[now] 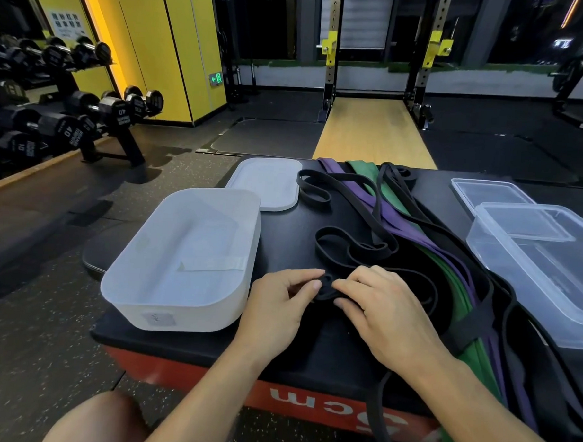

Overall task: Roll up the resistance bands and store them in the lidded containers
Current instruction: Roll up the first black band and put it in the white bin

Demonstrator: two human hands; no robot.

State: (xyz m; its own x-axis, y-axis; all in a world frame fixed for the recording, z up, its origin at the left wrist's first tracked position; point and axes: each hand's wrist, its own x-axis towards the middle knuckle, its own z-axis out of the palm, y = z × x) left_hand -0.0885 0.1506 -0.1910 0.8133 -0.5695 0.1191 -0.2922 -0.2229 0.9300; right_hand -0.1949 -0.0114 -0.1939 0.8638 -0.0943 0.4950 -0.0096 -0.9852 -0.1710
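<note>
Both hands pinch black band [327, 287] coil: left hand [280, 300], right hand [380, 305], grip tight.

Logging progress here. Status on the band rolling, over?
Left hand and right hand pinch a black band, rolled small. White tub beside them open, no bands inside. Loose bands tangled right; tub path clear.

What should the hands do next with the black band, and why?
Probably wind another turn onto the coil: the left hand and right hand pinch only a tiny roll of the black band, while most of it lies in loose loops behind.
</note>
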